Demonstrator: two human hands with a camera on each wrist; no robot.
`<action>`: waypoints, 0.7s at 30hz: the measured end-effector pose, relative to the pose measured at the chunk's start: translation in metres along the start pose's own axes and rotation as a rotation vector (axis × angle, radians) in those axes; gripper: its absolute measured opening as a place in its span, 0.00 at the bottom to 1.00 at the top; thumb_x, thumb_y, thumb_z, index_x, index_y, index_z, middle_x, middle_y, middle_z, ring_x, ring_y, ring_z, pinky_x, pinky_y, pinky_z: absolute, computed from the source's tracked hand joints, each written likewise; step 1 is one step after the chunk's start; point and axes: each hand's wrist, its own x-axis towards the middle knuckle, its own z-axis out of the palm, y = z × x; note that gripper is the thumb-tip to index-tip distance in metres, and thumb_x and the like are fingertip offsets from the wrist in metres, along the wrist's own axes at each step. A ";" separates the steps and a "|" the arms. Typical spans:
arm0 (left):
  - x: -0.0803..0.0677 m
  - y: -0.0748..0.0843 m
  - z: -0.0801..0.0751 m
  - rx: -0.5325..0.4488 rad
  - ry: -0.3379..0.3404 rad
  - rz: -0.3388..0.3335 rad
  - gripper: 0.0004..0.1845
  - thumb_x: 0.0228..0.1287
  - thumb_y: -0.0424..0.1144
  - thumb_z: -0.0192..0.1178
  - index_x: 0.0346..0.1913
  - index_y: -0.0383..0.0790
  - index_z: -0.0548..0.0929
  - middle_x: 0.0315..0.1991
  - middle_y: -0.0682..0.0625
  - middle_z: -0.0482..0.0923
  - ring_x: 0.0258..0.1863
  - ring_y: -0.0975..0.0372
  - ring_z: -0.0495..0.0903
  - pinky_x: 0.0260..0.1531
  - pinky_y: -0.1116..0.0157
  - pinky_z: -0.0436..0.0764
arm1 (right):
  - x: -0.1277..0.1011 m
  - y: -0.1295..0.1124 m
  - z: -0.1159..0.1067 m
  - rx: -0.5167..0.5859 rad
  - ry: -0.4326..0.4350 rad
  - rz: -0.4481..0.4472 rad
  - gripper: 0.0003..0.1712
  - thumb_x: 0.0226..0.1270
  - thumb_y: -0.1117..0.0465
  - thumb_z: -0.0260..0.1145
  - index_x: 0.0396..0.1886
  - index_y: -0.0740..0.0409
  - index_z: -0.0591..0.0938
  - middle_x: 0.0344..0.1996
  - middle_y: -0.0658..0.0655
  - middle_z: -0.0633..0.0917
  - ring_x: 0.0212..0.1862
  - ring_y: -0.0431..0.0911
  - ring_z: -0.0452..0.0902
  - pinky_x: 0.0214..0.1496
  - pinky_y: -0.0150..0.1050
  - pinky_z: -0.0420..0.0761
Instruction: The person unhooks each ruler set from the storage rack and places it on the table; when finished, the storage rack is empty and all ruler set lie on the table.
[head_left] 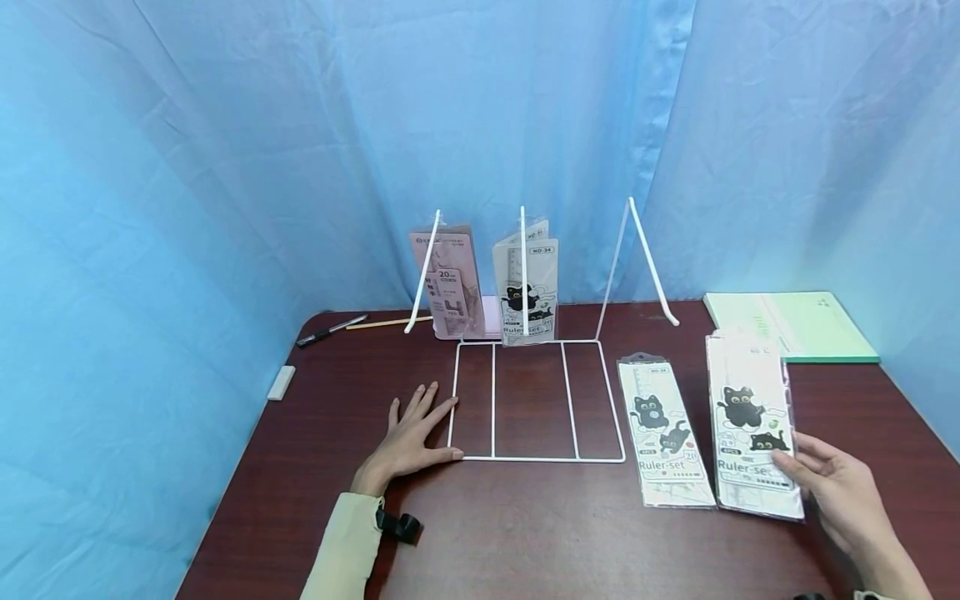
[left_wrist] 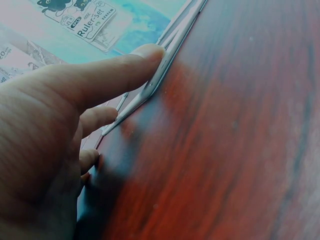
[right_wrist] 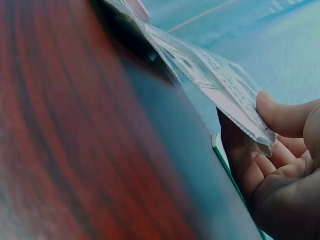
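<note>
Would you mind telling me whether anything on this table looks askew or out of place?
Nothing is spilled or damaged. The one oddity is the ruler pack pinched by the right hand: its near corner is lifted off the table, while the neighbouring pack lies flat. The left hand rests against the wire rack.

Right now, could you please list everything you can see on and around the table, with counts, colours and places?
wire rack: one, white, table centre
cat ruler-set packs: three; two flat right of rack, one upright in it
pink ruler pack: one, upright in rack
green pad: one, far right
pen: one, black, far left
pencil: one, beside pen
eraser: one, white, left edge
table: one, dark red-brown
curtain: blue, behind
left hand: flat, thumb on rack
right hand: pinches rightmost pack
</note>
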 end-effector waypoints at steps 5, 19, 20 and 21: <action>0.000 0.000 0.001 -0.001 0.010 0.014 0.48 0.55 0.61 0.70 0.77 0.49 0.64 0.81 0.37 0.47 0.81 0.41 0.42 0.72 0.30 0.34 | 0.005 0.004 -0.005 -0.092 0.005 0.065 0.14 0.71 0.55 0.66 0.51 0.39 0.73 0.30 0.30 0.88 0.32 0.32 0.87 0.30 0.34 0.85; 0.002 0.000 0.001 0.014 -0.015 -0.021 0.47 0.57 0.61 0.69 0.78 0.53 0.62 0.82 0.41 0.44 0.83 0.44 0.39 0.73 0.31 0.33 | 0.021 0.001 -0.009 -0.430 -0.079 0.153 0.48 0.76 0.47 0.59 0.73 0.83 0.53 0.35 0.42 0.88 0.33 0.30 0.84 0.35 0.37 0.87; 0.001 0.000 0.001 0.013 -0.014 -0.021 0.47 0.57 0.61 0.69 0.78 0.53 0.63 0.82 0.41 0.44 0.83 0.44 0.39 0.73 0.31 0.33 | 0.021 0.000 -0.008 -0.443 -0.089 0.149 0.48 0.76 0.47 0.59 0.73 0.83 0.53 0.36 0.46 0.89 0.32 0.31 0.84 0.35 0.37 0.87; 0.001 0.000 0.001 0.012 -0.015 -0.022 0.47 0.57 0.61 0.69 0.78 0.53 0.62 0.83 0.41 0.44 0.83 0.44 0.39 0.73 0.31 0.33 | 0.021 -0.001 -0.008 -0.457 -0.098 0.145 0.48 0.76 0.48 0.59 0.73 0.83 0.53 0.37 0.52 0.90 0.32 0.31 0.84 0.34 0.37 0.87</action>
